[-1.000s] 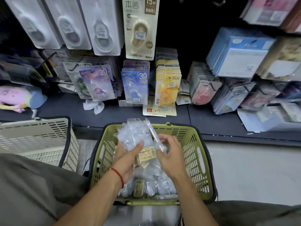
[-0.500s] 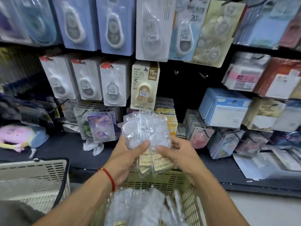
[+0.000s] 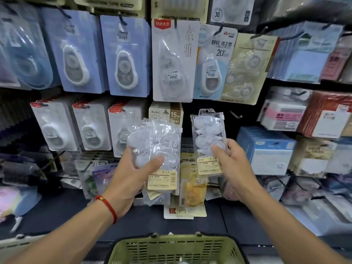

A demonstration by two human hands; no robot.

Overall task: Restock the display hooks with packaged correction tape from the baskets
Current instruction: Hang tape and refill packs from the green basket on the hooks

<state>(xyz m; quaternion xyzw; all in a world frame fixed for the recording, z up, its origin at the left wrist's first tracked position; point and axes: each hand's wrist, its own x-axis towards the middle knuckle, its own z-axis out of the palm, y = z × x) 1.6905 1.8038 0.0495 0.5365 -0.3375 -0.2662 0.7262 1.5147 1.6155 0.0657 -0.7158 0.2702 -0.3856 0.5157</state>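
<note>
Head cam, only view:

R hand (image 3: pixel 231 164) pinches one clear pack (image 3: pixel 208 141) of correction tape low down, thumb on the front over the label, fingers behind. Pack is upright, hang hole at top, just left of and a bit below a bare hook (image 3: pixel 235 115) on the dark panel. Not on the hook yet.

L hand (image 3: pixel 133 176) grips a loose stack of packs (image 3: pixel 156 149), thumb across the front, fingers wrapped behind. Bags look fanned, bottom ones sag below the palm.

Green basket (image 3: pixel 177 248) sits under both hands at frame bottom, more stock inside; can't tell how much.

Risks, imo:
- R grip is low on the pack, so the top can flop. Hole may miss the hook tip, pack bends or slides off.
- Hook tip is thin and blurred here. Hard to judge alignment; could snag the bag film, not the hole.
- L stack is slick plastic held w/ one hand. If attn goes right, the lower bags could slip. Most would land in the basket, some on the shelf ledge (image 3: pixel 62 212).
- Neighbour 15M box (image 3: pixel 165 115) hangs close behind the L stack; a bump could knock it askew.
</note>
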